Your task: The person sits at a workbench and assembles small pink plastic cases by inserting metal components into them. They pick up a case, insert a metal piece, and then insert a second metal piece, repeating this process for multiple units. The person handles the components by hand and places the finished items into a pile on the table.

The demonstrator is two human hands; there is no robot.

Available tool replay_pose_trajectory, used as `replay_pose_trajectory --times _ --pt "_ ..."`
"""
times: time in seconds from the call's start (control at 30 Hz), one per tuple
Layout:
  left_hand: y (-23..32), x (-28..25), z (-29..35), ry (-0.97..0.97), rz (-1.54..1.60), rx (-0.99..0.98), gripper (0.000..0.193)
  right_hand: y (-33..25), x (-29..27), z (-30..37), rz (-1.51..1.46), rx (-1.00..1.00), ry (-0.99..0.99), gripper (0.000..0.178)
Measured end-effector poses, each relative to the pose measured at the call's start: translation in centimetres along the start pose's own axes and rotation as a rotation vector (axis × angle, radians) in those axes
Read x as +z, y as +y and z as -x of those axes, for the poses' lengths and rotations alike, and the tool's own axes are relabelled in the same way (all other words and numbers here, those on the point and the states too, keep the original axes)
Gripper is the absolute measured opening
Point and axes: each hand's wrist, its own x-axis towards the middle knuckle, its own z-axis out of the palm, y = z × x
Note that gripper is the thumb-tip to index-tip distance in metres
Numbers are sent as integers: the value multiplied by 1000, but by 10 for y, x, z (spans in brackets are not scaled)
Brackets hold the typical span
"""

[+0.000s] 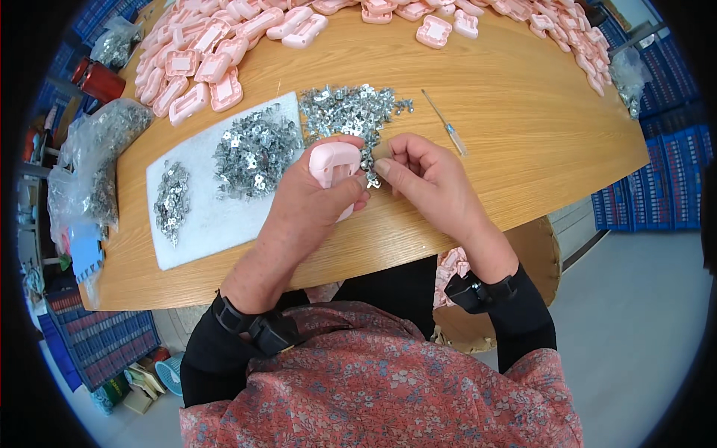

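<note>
Pink shell (326, 158) in the left hand (302, 196), just right of the white mat (224, 233).
Left fingers are clamped on the shell; the right hand's (435, 183) thumb and forefinger are close together, but whether they pinch something, I cannot tell. Metal pieces (347, 107) lie right of the mat. It seems best to hold the shell steady, without squeezing hard.

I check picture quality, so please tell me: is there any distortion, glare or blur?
In the head view, the near edge of the light-brown wooden table bows, suggesting fisheye distortion; small silvery metal pieces glint; the left hand and its rounded pink plastic casing look fairly sharp.
</note>
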Motion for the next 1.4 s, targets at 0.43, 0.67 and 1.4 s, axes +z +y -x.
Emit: replay_pose_trajectory --times 0.43,0.67,1.4 --pt "3 0 1 -22 11 -32 41 -8 -13 -4 -92 148 -24 17" --pt "-7 6 0 0 60 5 43 -6 -8 2 -173 146 -52 16" --pt "-3 -9 14 -6 29 50 41 -16 0 9 -88 98 -141 13"
